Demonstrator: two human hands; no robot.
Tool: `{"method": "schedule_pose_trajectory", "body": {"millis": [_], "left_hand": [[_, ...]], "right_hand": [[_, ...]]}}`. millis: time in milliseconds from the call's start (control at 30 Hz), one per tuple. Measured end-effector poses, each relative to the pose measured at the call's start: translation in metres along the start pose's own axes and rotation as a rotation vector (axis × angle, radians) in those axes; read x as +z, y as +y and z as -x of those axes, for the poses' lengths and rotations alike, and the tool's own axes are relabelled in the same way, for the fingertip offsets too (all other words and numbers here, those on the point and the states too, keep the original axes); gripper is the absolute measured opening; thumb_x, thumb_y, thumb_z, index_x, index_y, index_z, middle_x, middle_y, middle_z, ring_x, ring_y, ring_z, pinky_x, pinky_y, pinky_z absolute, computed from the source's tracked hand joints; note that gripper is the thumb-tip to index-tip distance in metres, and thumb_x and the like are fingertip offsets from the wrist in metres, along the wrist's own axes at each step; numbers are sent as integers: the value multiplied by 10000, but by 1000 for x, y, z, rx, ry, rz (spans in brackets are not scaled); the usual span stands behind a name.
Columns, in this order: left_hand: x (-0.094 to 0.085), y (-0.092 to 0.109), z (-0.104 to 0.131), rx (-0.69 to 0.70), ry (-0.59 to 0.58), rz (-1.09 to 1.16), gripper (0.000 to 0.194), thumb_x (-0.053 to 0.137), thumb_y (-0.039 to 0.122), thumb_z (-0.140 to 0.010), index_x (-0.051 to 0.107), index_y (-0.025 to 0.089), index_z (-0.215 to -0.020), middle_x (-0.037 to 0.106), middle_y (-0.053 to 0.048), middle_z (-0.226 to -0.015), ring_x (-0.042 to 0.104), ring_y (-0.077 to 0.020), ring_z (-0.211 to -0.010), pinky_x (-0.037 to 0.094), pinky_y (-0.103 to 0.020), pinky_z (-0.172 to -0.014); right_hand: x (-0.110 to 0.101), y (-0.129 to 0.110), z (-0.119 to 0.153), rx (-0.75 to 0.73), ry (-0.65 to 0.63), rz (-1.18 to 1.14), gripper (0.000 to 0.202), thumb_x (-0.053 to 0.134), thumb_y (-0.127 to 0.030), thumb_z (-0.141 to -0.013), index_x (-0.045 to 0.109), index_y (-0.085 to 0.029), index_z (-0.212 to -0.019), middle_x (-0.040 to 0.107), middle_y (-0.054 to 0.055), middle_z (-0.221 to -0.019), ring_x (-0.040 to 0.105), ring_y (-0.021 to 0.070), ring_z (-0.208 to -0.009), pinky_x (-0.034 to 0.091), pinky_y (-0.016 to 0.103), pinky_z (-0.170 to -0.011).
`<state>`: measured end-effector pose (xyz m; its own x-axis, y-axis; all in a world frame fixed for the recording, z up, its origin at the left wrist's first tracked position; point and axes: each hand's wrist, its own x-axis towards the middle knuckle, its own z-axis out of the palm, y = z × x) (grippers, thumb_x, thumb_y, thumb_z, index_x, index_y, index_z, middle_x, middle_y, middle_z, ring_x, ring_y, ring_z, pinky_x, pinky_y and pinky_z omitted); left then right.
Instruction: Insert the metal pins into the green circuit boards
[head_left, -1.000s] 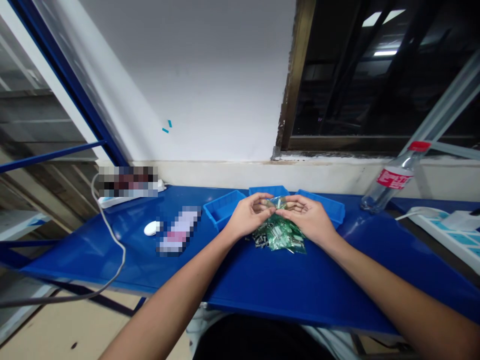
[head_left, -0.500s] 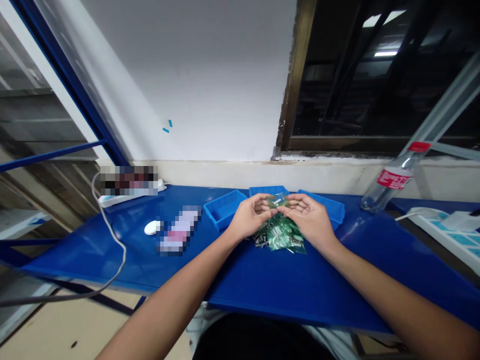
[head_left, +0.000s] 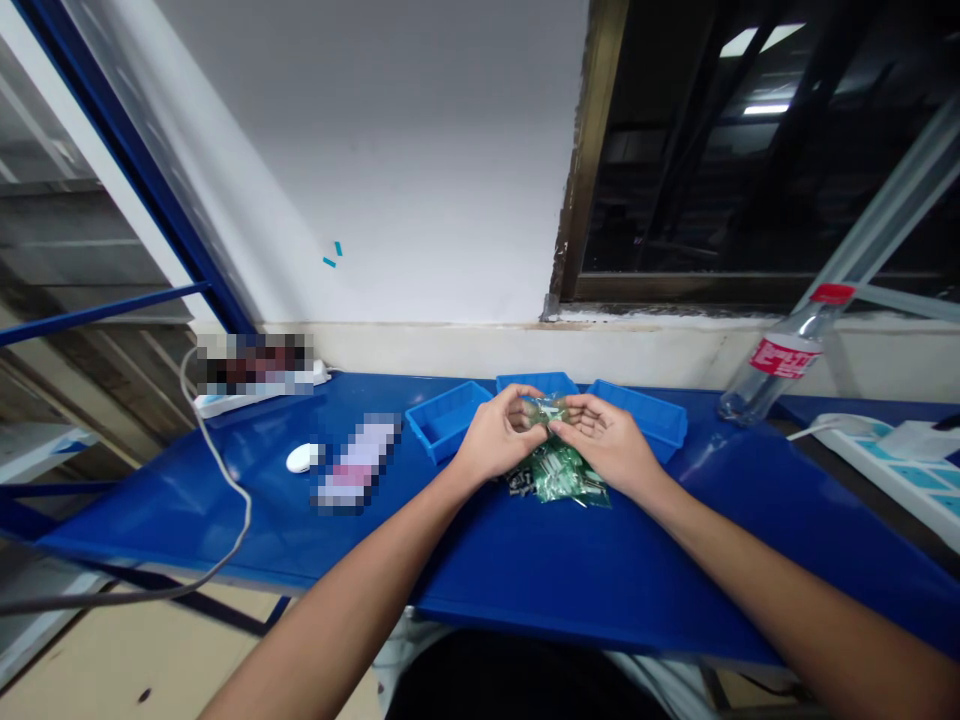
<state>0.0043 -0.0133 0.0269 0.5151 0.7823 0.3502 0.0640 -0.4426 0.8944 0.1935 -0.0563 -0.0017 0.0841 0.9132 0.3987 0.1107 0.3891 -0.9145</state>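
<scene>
Between my two hands is a small clear greenish plastic bag with a pale piece inside. My left hand pinches its left side, and my right hand grips the right side. Below them on the blue table lies a pile of green-tinted plastic bags with small light parts in them. Some small dark parts lie at the pile's left edge, partly under my left hand.
Three blue bins stand behind my hands: left, middle and right. A bottle and a power strip are at the right. A phone, a white oval object and a cable lie left.
My hands have drawn slightly closer together around the small bag, my right hand shifting a little left. The bag now looks more bunched up. The pile has not visibly moved.
</scene>
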Motion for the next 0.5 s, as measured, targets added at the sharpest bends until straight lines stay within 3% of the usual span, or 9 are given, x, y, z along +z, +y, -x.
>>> {"method": "schedule_pose_trajectory", "body": {"millis": [100,300,500], "left_hand": [[0,-1,-1,6,-9,22,414,740,229,-830,616,137,-1213,715,-61,-917,685,-132,-744,561,-256,-725],[-1,-6,-3,-23,-11,76,391,763,356,-865,681,123,-1168,755,-109,-971,725,-192,-871,575,-307,-813],[-2,-5,-4,-12,-27,161,326,768,299,-859,675,114,-1110,745,-121,-1014,715,-181,-885,563,-322,-849]], "right_hand": [[-1,0,-1,6,-3,-11,371,824,-429,-806,664,-200,-1050,749,69,-979,731,208,-929,609,357,-882],[-2,-1,1,4,-25,-14,340,794,-432,-839,665,-212,-1064,751,64,-999,724,206,-934,590,336,-864],[-2,-4,1,31,-42,-42,323,804,-429,-835,701,-209,-1047,757,67,-984,727,219,-937,596,356,-881]]}}
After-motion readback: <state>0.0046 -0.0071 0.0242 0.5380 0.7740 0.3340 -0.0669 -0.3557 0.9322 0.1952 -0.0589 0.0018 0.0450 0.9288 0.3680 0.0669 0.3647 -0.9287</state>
